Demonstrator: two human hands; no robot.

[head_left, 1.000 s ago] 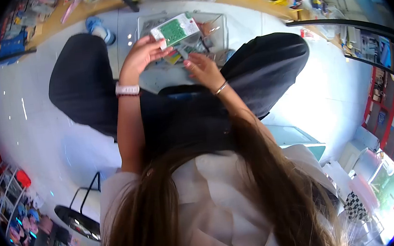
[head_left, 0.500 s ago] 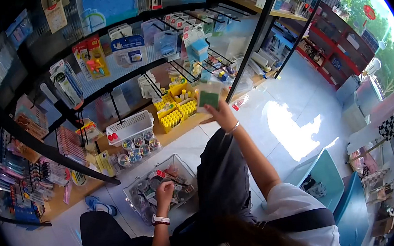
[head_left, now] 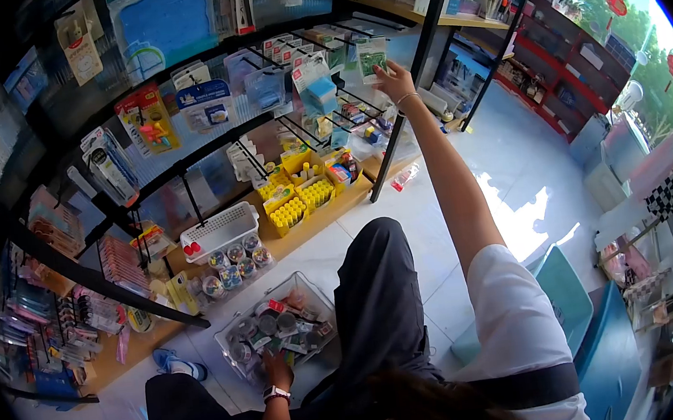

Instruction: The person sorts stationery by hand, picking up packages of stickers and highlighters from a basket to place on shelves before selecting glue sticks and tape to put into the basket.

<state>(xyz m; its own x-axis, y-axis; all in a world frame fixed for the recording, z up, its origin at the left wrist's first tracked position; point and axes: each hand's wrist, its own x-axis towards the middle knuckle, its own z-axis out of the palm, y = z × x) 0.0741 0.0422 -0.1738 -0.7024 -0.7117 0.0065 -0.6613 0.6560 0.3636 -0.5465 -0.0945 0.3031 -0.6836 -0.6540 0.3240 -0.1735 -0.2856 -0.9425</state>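
High on the display rack, my right hand (head_left: 395, 82) is closed on the edge of a clear packet with green contents (head_left: 372, 60), held against the hooks. A hanging pack with a blue sponge-like block (head_left: 318, 97) is to the left of it. My left hand (head_left: 278, 370) reaches down into a grey plastic bin (head_left: 323, 281), its fingers stretched toward the small packaged goods inside. Among these lie round clear tubs (head_left: 267, 325) and a red-labelled packet (head_left: 277, 306). My left fingertips are partly lost among the goods.
Yellow boxes of glue sticks (head_left: 288, 213) and a white basket (head_left: 222, 230) stand on the low wooden shelf, with small tubs (head_left: 230, 278) in front. A black rack post (head_left: 396, 150) rises near my right arm. A teal bin (head_left: 565, 292) stands at my right.
My right hand has moved up and to the right with the green packet, from above the glue sticks to the hooks. My left hand has lowered into the bin and opened.
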